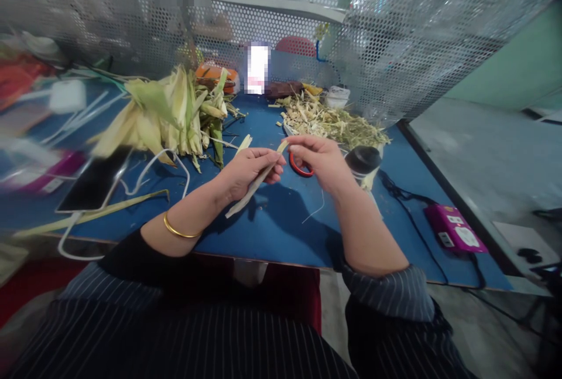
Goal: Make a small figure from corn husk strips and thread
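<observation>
My left hand is closed around a narrow, folded strip of pale corn husk, which slants down and left out of the fingers. At the strip's upper end my right hand pinches the tip between thumb and forefinger. A red loop, resembling a scissors handle, shows beneath the right fingers; whether it is held or lies on the table I cannot tell. Another bit of husk sticks up behind the left hand. A thin white thread trails below the right hand.
A heap of corn husks lies at left, near a dark phone with a white cable. Shredded husk trimmings are piled at back right, beside a black-topped container. A purple box sits at the blue table's right.
</observation>
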Action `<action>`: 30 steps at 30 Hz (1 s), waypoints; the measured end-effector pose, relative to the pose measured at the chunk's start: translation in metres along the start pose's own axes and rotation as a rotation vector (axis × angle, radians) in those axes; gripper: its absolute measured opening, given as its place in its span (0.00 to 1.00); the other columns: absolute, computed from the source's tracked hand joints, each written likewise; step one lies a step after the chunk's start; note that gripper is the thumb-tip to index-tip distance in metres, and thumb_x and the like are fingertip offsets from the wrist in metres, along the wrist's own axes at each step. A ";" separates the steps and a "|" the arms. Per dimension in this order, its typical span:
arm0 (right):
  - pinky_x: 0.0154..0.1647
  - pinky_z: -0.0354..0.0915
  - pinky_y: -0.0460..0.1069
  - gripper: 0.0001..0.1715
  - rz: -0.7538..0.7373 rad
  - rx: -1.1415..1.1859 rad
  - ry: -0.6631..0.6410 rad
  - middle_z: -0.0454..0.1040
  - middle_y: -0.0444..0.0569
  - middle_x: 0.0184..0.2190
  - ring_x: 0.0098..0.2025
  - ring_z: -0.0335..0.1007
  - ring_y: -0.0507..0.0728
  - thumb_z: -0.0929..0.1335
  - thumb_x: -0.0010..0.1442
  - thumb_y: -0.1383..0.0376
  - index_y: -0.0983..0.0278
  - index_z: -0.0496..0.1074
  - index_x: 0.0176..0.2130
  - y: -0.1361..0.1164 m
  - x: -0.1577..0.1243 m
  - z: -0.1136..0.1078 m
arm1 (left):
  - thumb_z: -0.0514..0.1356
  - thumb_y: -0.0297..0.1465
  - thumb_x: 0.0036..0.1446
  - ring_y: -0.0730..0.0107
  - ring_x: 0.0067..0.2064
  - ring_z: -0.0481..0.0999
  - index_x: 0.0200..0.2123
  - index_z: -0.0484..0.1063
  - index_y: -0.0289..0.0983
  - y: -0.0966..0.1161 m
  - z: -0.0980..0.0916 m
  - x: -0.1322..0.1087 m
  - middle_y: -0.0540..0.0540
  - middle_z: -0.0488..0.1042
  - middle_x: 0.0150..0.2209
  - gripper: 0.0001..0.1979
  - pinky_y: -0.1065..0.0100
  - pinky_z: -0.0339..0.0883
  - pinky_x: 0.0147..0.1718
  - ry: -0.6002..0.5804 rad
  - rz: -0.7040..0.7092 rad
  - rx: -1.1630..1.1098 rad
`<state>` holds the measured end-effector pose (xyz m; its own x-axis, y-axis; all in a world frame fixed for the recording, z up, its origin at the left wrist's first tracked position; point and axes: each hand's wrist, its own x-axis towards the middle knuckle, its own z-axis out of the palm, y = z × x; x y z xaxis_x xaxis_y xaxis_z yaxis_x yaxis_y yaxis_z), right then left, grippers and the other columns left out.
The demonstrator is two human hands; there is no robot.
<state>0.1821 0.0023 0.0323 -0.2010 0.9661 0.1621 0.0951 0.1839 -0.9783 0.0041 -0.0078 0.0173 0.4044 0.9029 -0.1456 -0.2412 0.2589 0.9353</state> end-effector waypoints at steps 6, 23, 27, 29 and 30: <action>0.21 0.52 0.44 0.08 -0.014 0.065 -0.003 0.70 0.42 0.20 0.21 0.58 0.46 0.71 0.52 0.62 0.66 0.73 0.28 0.006 -0.003 0.015 | 0.62 0.30 0.56 0.80 0.22 0.69 0.29 0.74 0.31 -0.002 0.002 0.000 0.51 0.70 0.23 0.07 0.74 0.66 0.24 -0.060 -0.006 -0.020; 0.32 0.64 0.49 0.07 -0.225 -0.455 0.334 0.72 0.44 0.26 0.27 0.67 0.51 0.68 0.57 0.64 0.63 0.75 0.36 -0.014 -0.016 -0.029 | 0.59 0.28 0.57 0.76 0.24 0.75 0.30 0.73 0.32 -0.008 -0.004 0.009 0.48 0.75 0.24 0.06 0.72 0.70 0.29 0.178 0.005 0.005; 0.34 0.62 0.51 0.05 -0.115 -0.924 0.150 0.74 0.46 0.31 0.30 0.68 0.54 0.69 0.55 0.66 0.61 0.76 0.34 -0.010 -0.051 -0.062 | 0.57 0.26 0.57 0.76 0.24 0.74 0.30 0.72 0.32 -0.011 -0.006 0.012 0.48 0.74 0.24 0.05 0.72 0.70 0.28 0.195 -0.055 -0.083; 0.36 0.63 0.51 0.06 -0.052 -0.992 -0.072 0.73 0.47 0.34 0.32 0.69 0.54 0.69 0.54 0.67 0.60 0.76 0.35 0.000 -0.069 -0.068 | 0.56 0.25 0.58 0.76 0.24 0.73 0.30 0.72 0.32 -0.011 -0.004 0.011 0.47 0.73 0.23 0.06 0.72 0.70 0.28 0.173 -0.085 -0.110; 0.37 0.64 0.51 0.07 -0.035 -0.962 -0.158 0.72 0.47 0.36 0.33 0.70 0.54 0.69 0.54 0.67 0.60 0.76 0.36 0.007 -0.076 -0.069 | 0.56 0.25 0.58 0.76 0.24 0.73 0.30 0.72 0.32 -0.011 -0.004 0.011 0.47 0.72 0.23 0.06 0.72 0.70 0.28 0.159 -0.101 -0.118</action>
<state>0.2647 -0.0570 0.0225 -0.3404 0.9348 0.1014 0.8280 0.3491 -0.4387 0.0080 0.0002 0.0041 0.2895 0.9107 -0.2945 -0.3120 0.3807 0.8705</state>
